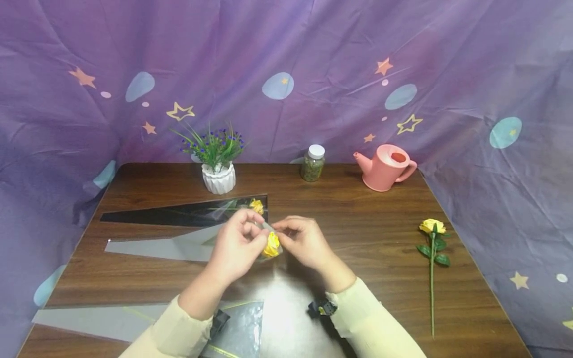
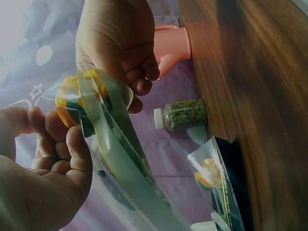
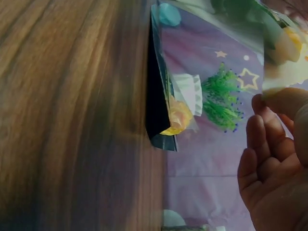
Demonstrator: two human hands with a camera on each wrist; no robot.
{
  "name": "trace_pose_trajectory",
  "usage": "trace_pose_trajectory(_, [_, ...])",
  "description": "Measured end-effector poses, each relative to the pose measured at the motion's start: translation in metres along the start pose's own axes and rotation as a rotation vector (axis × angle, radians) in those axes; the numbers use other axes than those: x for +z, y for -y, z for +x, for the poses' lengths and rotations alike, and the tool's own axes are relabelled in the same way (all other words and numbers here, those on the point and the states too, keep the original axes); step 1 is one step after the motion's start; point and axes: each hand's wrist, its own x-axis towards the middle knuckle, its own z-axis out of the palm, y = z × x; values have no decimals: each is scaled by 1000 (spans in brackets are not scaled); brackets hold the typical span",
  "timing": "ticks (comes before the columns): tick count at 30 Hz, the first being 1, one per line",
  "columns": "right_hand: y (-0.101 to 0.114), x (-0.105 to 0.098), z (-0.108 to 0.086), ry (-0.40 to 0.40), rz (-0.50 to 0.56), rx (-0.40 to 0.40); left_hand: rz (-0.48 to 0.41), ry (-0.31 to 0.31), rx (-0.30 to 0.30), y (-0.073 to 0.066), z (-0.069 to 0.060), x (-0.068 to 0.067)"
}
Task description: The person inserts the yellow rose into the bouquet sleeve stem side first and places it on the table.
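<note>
A yellow rose (image 1: 271, 244) sits in the mouth of a clear flower sleeve with a pale grey back (image 1: 188, 244). My left hand (image 1: 235, 246) holds this sleeve beside the bloom with thumb and curled fingers. On the other side, my right hand (image 1: 306, 241) pinches the sleeve's upper edge between thumb and index finger. The left wrist view shows the wrapped rose (image 2: 79, 94) between the two hands, its stem running down inside the plastic. Close up in the right wrist view, the right hand's fingertips (image 3: 260, 101) meet at the film's edge.
Behind lies a black-backed sleeve (image 1: 152, 213) holding another yellow rose (image 1: 256, 206). An unwrapped rose (image 1: 432, 268) lies at right; another sleeve (image 1: 89, 320) lies at front left. Along the back stand a potted plant (image 1: 219, 179), a jar (image 1: 313, 166) and a pink watering can (image 1: 382, 171).
</note>
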Motion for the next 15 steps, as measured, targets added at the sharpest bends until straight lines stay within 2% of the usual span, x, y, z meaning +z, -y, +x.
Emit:
trace_pose_trajectory(4, [0, 2, 1, -30, -42, -31, 22, 0, -8, -1, 0, -1])
trace_pose_trajectory(6, [2, 3, 1, -41, -43, 12, 31, -1, -13, -1, 0, -1])
trace_pose_trajectory(11, [7, 5, 1, -59, 6, 187, 38, 6, -27, -2, -1, -2])
trace_pose_trajectory(15, [8, 5, -1, -56, 76, 221, 45, 9, -38, -2, 0, -2])
